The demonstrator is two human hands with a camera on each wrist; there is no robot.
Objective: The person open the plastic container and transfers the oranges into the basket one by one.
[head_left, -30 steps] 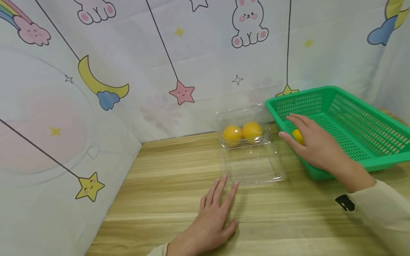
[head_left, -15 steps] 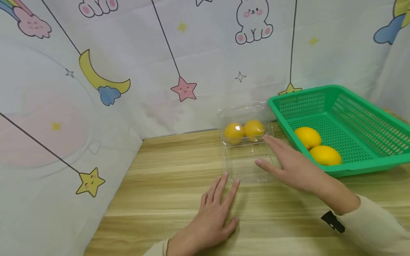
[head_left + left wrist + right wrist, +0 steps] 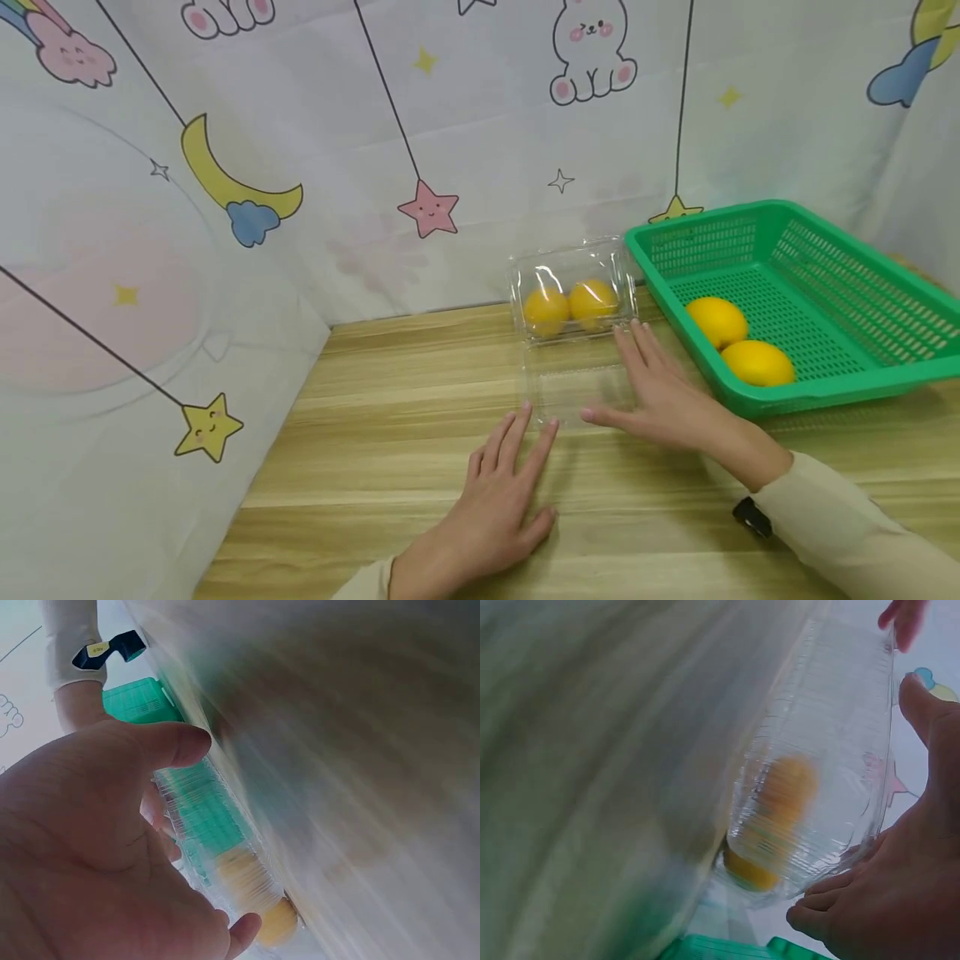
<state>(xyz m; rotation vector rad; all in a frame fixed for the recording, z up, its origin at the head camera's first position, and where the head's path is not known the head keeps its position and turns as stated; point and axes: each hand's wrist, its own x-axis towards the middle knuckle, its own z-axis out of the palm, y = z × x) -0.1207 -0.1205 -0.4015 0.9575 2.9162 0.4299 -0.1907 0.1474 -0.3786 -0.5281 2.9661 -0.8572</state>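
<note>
A clear plastic hinged box (image 3: 573,392) lies opened out on the table. Its rear half (image 3: 570,267) holds two round yellow-orange fruits (image 3: 592,302), side by side. My left hand (image 3: 487,517) rests with fingers spread, fingertips right at the near left corner of the front half. Over that half's right side, my right hand (image 3: 667,408) reaches with straight fingers, fingertips close to the fruit-filled half and thumb apart. In the right wrist view the box (image 3: 832,697) stands beside the right hand (image 3: 900,877), fruits seen blurred through its wall. Neither hand grips anything.
A green plastic basket (image 3: 862,389) stands at the right, near my right forearm. Two yellow, lemon-like fruits (image 3: 757,364) lie in its near left corner. A white cloth with cartoon prints (image 3: 480,150) hangs behind and to the left of the wooden table (image 3: 375,467).
My right hand has come from over the basket leftward to the box's right side, uncovering the two fruits in the basket. My left hand has stayed in place.
</note>
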